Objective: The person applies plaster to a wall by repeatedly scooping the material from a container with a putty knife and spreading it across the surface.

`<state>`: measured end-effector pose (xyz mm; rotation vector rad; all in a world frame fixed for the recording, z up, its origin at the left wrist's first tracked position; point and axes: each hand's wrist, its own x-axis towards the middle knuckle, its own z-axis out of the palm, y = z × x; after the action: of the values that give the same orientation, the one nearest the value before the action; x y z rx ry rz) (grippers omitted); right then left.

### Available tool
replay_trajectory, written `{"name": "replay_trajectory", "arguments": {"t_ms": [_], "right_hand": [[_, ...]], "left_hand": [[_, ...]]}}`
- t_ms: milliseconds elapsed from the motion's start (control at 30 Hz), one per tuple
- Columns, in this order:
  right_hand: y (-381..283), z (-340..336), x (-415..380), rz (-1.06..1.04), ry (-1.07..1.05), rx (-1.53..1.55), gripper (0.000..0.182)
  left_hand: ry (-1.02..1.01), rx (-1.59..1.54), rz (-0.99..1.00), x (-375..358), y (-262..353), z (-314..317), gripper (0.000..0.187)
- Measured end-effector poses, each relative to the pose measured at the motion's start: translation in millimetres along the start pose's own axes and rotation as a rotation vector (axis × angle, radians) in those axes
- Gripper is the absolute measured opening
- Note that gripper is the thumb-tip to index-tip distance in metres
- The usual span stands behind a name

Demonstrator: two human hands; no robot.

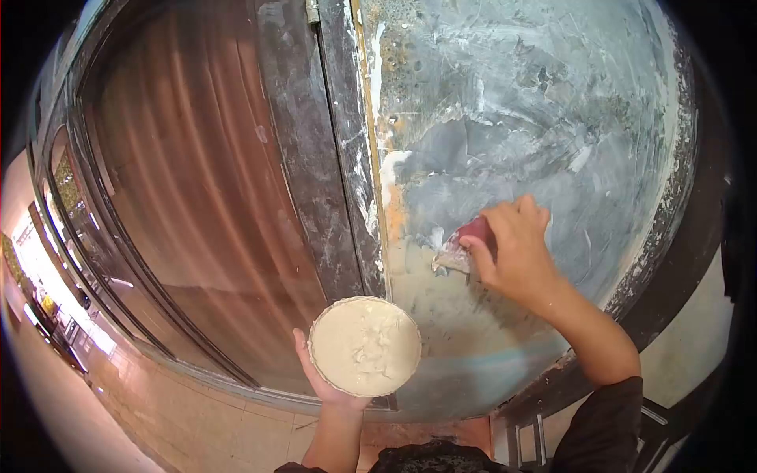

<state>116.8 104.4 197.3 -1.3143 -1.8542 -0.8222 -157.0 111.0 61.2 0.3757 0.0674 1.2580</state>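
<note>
My left hand [317, 380] is wrapped under and around a round bowl of pale putty [364, 347], its thumb along the outer side. The putty's surface is creamy, with lumps and scrape marks. Over at the wall, my right hand [516, 248] grips a putty knife [475, 230] by its dark red handle. The blade, smeared with whitish putty, rests against or very close to the wall [544, 165]; actual contact is hard to make out. Grey and white patches streak that wall, and bare tan spots show along its left edge.
Left of the wall stands a dark door frame [303, 142] with a metal hinge [312, 11]. Beside it is a glass pane with a reddish-brown curtain [189, 158] behind. Tiled floor [213, 426] lies below. A dark border [658, 236] curves along the right.
</note>
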Motion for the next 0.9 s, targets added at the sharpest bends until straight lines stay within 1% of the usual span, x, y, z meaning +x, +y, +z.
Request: {"name": "replay_trajectory", "arguments": {"t_ms": [67,167,233,300,367,400,467,533,567,600,733,800,900], "right_hand": [[0.4,-3.4,1.5,0.017,0.017,0.013,0.027],[-4.4,-2.6,-4.2,0.021,-0.027,0.016,0.027],[-5.3,6.3,-10.8,-0.056,-0.020,-0.015,0.027],[-3.9,6.5,-6.7,-0.048,-0.021,-0.046,0.027],[-0.7,2.8,1.8,0.001,0.030,0.000,0.027],[2.0,3.0,3.3,-0.008,0.069,-0.015,0.027],[1.5,-0.5,1.2,-0.003,0.055,0.006,0.027],[-0.6,1.1,-3.4,0.000,0.042,0.030,0.027],[-1.5,5.4,-8.3,-0.026,0.027,0.017,0.027],[-1.7,8.1,-11.0,-0.050,0.013,0.003,0.027],[3.4,5.6,0.8,-0.020,0.005,-0.027,0.027],[5.4,-2.8,9.8,0.009,0.056,-0.005,0.027],[5.9,-4.8,5.3,0.004,0.077,0.037,0.026]], "left_hand": [[-0.001,0.018,-0.004,-0.6,0.8,-0.6,0.085],[0.006,-0.064,0.012,-1.6,1.8,-1.2,0.084],[-0.013,-0.025,0.013,-0.8,1.8,-2.4,0.084],[-0.020,-0.037,0.010,-0.8,2.8,-3.6,0.084],[-0.027,-0.050,0.005,-0.4,2.7,-3.0,0.084],[-0.008,-0.024,0.011,0.0,2.4,-1.5,0.084],[0.000,0.022,-0.001,-0.8,2.6,0.4,0.084],[-0.001,-0.014,-0.001,-0.7,2.8,-1.7,0.083],[-0.003,-0.049,-0.003,-0.7,2.6,-2.4,0.083],[0.010,-0.020,0.014,-1.3,2.1,1.5,0.082],[-0.019,-0.045,0.006,0.3,1.5,5.0,0.083],[0.004,-0.005,0.002,0.2,1.3,5.2,0.083],[-0.010,-0.022,0.005,0.7,0.6,0.8,0.084]]}}
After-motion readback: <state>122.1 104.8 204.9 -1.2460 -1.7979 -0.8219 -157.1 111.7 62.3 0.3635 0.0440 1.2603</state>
